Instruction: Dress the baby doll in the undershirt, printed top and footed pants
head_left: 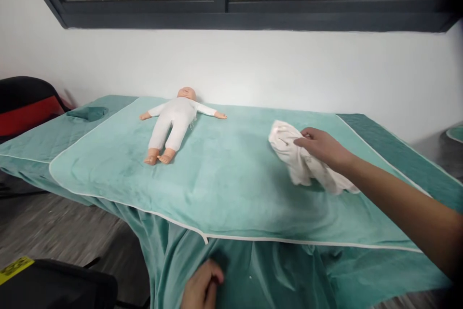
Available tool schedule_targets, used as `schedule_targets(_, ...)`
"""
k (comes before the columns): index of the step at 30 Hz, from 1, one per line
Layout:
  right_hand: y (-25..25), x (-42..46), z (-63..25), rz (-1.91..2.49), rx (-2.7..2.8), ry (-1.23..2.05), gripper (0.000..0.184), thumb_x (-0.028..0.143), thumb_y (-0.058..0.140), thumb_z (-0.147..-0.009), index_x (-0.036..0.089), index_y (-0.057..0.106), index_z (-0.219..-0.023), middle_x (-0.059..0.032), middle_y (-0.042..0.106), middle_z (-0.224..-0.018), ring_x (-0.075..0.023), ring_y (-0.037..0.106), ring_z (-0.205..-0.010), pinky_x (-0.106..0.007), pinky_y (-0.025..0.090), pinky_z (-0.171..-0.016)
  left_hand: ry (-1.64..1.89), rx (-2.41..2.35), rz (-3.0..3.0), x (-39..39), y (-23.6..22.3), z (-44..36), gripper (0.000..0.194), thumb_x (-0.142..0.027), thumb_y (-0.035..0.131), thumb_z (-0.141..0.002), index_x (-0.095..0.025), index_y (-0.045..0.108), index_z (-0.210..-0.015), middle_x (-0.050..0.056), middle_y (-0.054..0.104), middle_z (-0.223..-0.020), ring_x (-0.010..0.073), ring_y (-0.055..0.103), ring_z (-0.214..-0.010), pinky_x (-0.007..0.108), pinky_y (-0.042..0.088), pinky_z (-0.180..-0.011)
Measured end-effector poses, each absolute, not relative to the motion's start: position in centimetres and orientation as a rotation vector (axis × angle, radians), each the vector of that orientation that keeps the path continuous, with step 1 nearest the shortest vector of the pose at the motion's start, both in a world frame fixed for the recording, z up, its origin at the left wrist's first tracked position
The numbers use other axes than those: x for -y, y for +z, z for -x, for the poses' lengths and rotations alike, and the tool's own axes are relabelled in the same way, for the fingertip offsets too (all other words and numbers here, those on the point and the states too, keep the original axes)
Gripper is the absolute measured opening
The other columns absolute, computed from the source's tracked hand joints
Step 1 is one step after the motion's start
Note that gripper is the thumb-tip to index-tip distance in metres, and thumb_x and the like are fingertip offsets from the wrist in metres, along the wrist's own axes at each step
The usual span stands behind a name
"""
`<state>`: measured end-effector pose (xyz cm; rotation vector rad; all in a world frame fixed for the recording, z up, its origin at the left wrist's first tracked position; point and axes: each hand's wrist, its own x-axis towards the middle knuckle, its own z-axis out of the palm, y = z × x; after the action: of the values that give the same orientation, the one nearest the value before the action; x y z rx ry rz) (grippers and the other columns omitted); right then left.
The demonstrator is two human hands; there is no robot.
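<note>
My right hand pinches a crumpled white baby garment between thumb and fingers, over the right half of the bed. Its folds hang down and trail to the right under my wrist; a small square mark shows on the cloth. Low in the view, my left hand is loosely curled in front of the bed's hanging cover, with nothing seen in it. A baby doll in a white long-sleeved suit lies on its back on the left half of the bed, arms spread and feet toward me.
A green sheet with white piping covers the bed, which stands against a white wall under a barred window. A black and red chair is at the left; a black seat with a yellow label is at lower left.
</note>
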<state>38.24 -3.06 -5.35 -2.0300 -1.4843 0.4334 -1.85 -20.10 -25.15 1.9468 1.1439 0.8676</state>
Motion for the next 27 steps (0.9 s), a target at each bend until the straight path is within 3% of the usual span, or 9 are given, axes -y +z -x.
schedule_targets(4,-2.4,4.4,-31.1,1.596,1.315,0.827,0.029,0.048,0.068,-0.081,0.022,0.059,-0.089,0.0060,0.050,-0.066,-0.0107,0.041,-0.057,-0.027,0.030,-0.054,1.027,-1.202,-1.756,14.9,-17.8,-2.6,0.022,-0.030,0.050,-0.099,-0.024,0.066,-0.112,0.008,0.070,-0.114,0.0201,0.067,-0.105,0.033,0.054,-0.093)
schedule_targets(9,-0.3,4.5,-26.0,1.336,1.339,0.985,0.027,0.044,0.072,-0.082,0.022,0.059,-0.090,0.0061,0.049,-0.068,-0.0095,0.042,-0.058,-0.026,0.031,-0.055,1.286,-1.023,-1.751,8.6,-9.2,-6.7,0.050,-0.038,0.062,-0.095,-0.032,0.046,-0.143,0.007,0.048,-0.150,0.0216,0.051,-0.135,0.037,0.046,-0.108)
schedule_targets(15,2.8,4.6,-24.5,1.039,1.375,1.051,0.018,0.033,0.070,-0.084,0.022,0.060,-0.092,0.0029,0.058,-0.078,-0.0120,0.052,-0.069,-0.026,0.039,-0.062,1.145,-0.912,-1.825,4.0,-8.7,-7.4,0.042,-0.044,0.062,-0.095,-0.028,0.055,-0.133,0.007,0.058,-0.139,0.0234,0.053,-0.131,0.041,0.043,-0.110)
schedule_targets(20,5.1,5.0,-24.7,0.916,1.501,1.060,0.020,0.036,0.071,-0.085,0.021,0.061,-0.093,0.0020,0.057,-0.079,-0.0114,0.052,-0.069,-0.026,0.041,-0.063,1.271,-0.936,-1.957,3.0,-8.4,-7.2,0.050,-0.036,0.069,-0.089,-0.028,0.051,-0.135,0.008,0.051,-0.142,0.0230,0.053,-0.128,0.041,0.044,-0.108)
schedule_targets(24,6.6,4.9,-25.1,1.011,1.582,0.825,0.018,0.035,0.070,-0.085,0.023,0.066,-0.099,0.0025,0.057,-0.079,-0.0129,0.056,-0.074,-0.027,0.044,-0.067,1.264,-0.947,-2.298,2.3,-5.9,-6.8,0.010,-0.025,0.063,-0.091,-0.022,0.065,-0.100,0.007,0.059,-0.121,0.0223,0.055,-0.119,0.040,0.042,-0.108)
schedule_targets(27,7.7,4.7,-26.1,1.046,1.668,0.665,0.017,0.029,0.070,-0.083,0.023,0.073,-0.098,0.0008,0.062,-0.082,-0.0157,0.059,-0.081,-0.029,0.046,-0.070,1.510,-1.041,-2.154,1.5,-3.1,-6.0,0.004,-0.023,0.063,-0.090,-0.021,0.064,-0.093,0.005,0.060,-0.112,0.0196,0.058,-0.111,0.033,0.048,-0.095)
